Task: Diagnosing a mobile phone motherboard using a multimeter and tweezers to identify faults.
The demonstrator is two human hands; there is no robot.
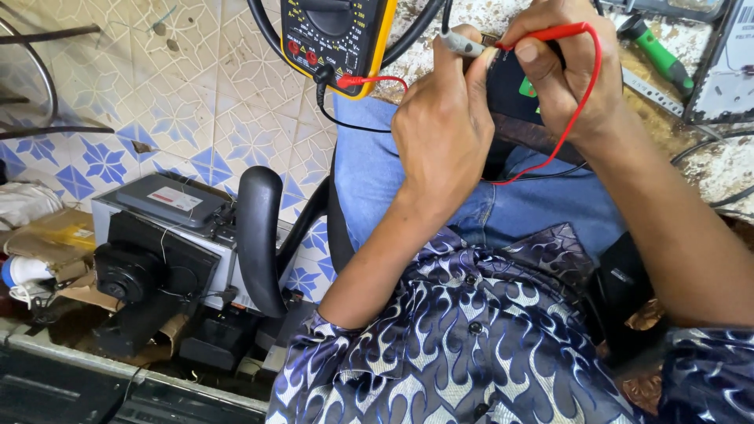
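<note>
Floor tiles [196,118], pale with blue flower patterns, fill the far left of the view. Near left on them sits a grey metal equipment box [169,235] with a flat dark unit lying on its top and a black part bolted to its front; just left of it an open cardboard carton [55,243] holds crumpled packing and a white-and-blue object — contents otherwise too jumbled to tell. A black curved chair armrest [261,235] stands between the box and the person's lap. Blue jeans [408,180] and a dark shirt with a silver flame pattern [471,338] take up the near middle.

Far middle, a yellow-cased multimeter [334,35] lies on the knee, with a red lead [585,86] and a black lead [345,122] plugged into its lower edge. Far right, a worn workbench [722,169] carries a green-handled screwdriver [660,55].

Left hand [444,126]: fingers curled together, pinching a grey probe [463,43] by its shaft, tip pointing right. Right hand [561,78]: fingers closed around a small black device [510,86] with a green patch showing, the red lead looped over the knuckles. Probe tip meets the device's top edge, between the two thumbs — exact contact point hidden.
</note>
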